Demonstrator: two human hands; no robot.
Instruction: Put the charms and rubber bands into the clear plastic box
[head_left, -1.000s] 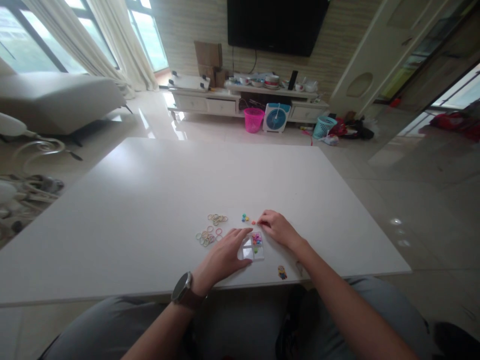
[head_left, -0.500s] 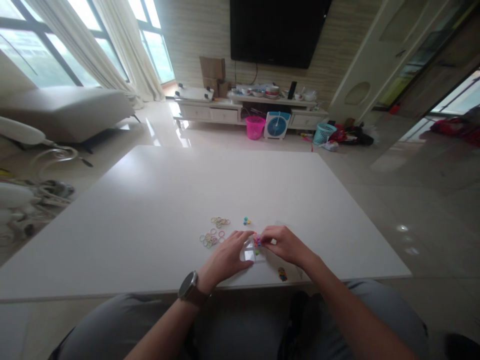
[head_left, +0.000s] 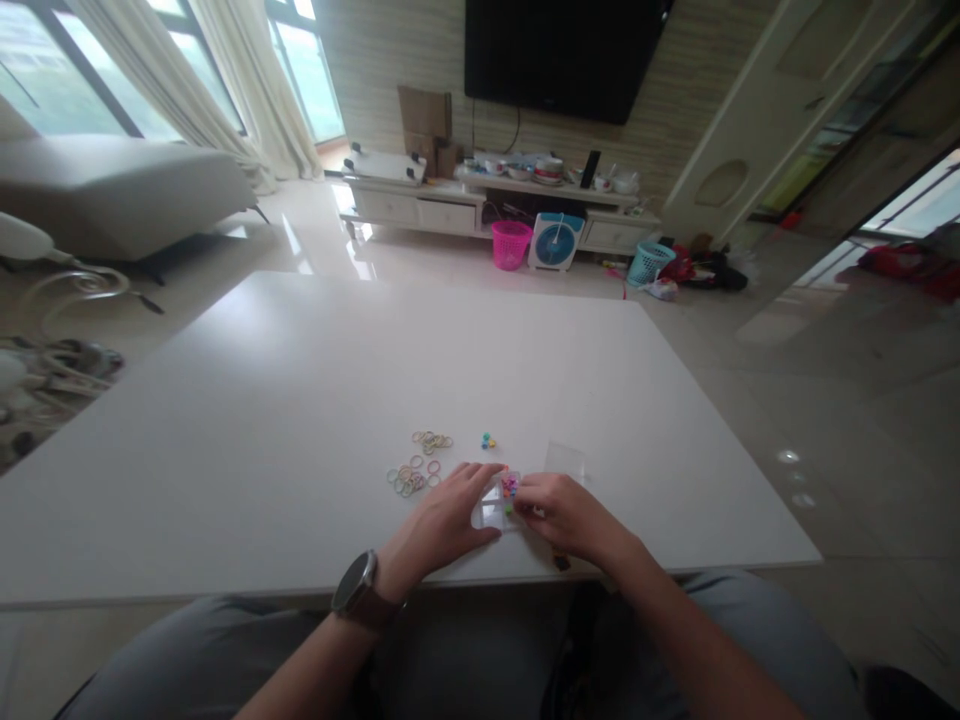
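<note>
A small clear divided box (head_left: pixel 496 502) with coloured beads in one cell sits near the front edge of the white table (head_left: pixel 315 400). My left hand (head_left: pixel 442 525), a watch on its wrist, rests against the box's left side with fingers curled along it. My right hand (head_left: pixel 566 515) is pinched over the box's right side; what the fingertips hold is too small to make out. Several coloured rubber rings (head_left: pixel 416 465) lie to the left of the box. A few loose beads (head_left: pixel 487 440) lie just behind it.
A clear lid (head_left: pixel 564 460) lies flat right of the beads. A small yellow figure (head_left: pixel 561 562) peeks out under my right wrist. Beyond the table are a TV stand (head_left: pixel 495 205), a pink basket (head_left: pixel 510 243) and a sofa (head_left: pixel 120 195).
My right hand has drawn back from the loose beads to the box's right side. The clear lid, hidden before, now shows. My left hand stays on the box.
</note>
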